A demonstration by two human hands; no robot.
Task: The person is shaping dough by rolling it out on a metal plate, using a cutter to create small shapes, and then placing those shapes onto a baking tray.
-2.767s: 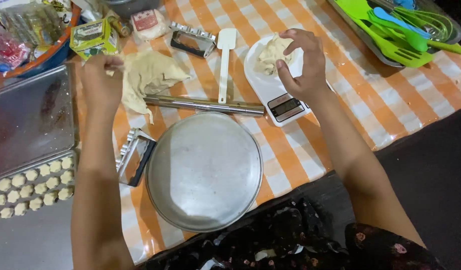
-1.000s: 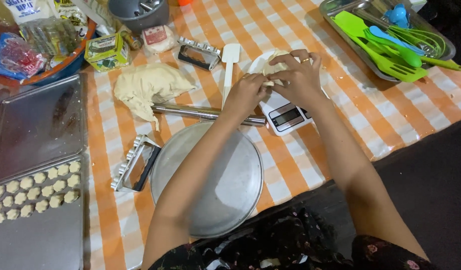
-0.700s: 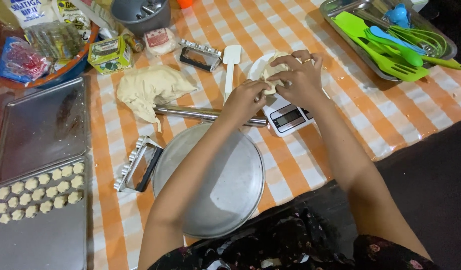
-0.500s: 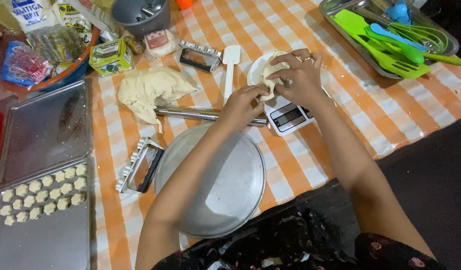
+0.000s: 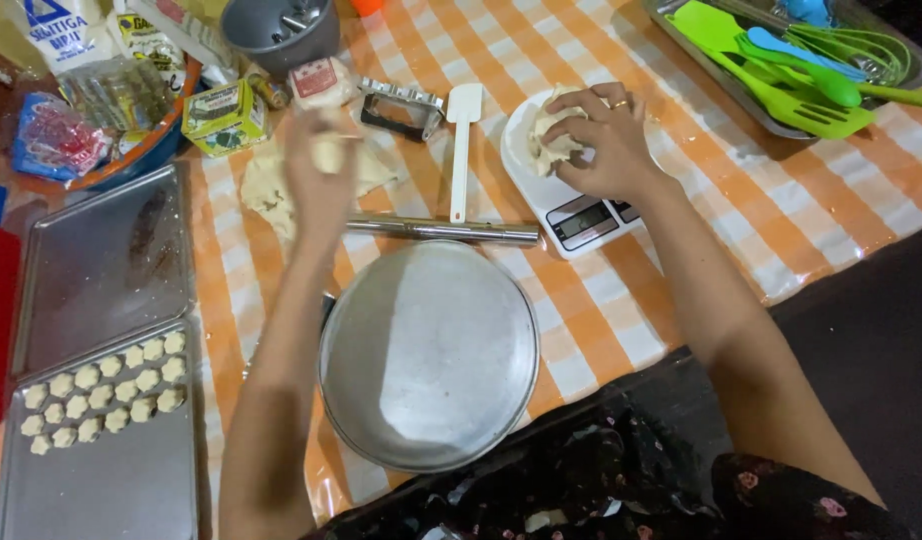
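My right hand (image 5: 601,135) rests on a lump of pale dough (image 5: 543,145) that lies on a white kitchen scale (image 5: 581,215). My left hand (image 5: 321,170), blurred with motion, is raised over the flat sheet of dough (image 5: 266,190) on the checked cloth and pinches a small piece of dough (image 5: 329,152). A steel rolling pin (image 5: 441,230) lies between the hands, just beyond a round metal pan (image 5: 431,355).
A white spatula (image 5: 463,140) and a metal cutter (image 5: 401,108) lie behind the pin. Baking trays (image 5: 91,270) at left hold several small cut cookies (image 5: 101,390). A bowl of packets (image 5: 91,110) sits back left, a tray of green utensils (image 5: 781,60) back right.
My left hand has left the dough on the scale and swung left with a small piece, over the flat dough sheet. My right hand stays on the scale's dough.
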